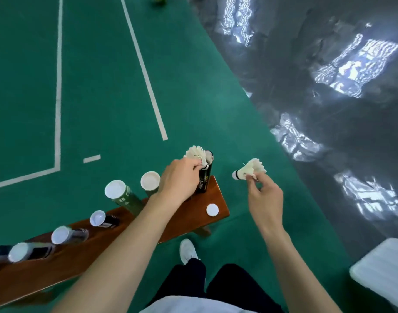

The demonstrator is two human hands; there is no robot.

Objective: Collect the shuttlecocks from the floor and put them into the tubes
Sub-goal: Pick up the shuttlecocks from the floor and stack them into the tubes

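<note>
Head view puts the shuttlecock [195, 154] in your left hand [180, 177] right at the mouth of the open black tube [206, 175], which stands upright on the far right end of the wooden bench [186, 213]. Your fingers pinch it, feathers up and leaning left, cork toward the opening. Your right hand [264, 199] pinches a second shuttlecock [250, 170] by its feathers, right of the tube and apart from it, long axis roughly level, cork pointing left toward the tube. I judge the left one goes in first. A loose white cap [212, 210] lies near the bench end; capped tubes [115, 190] line up leftward.
</note>
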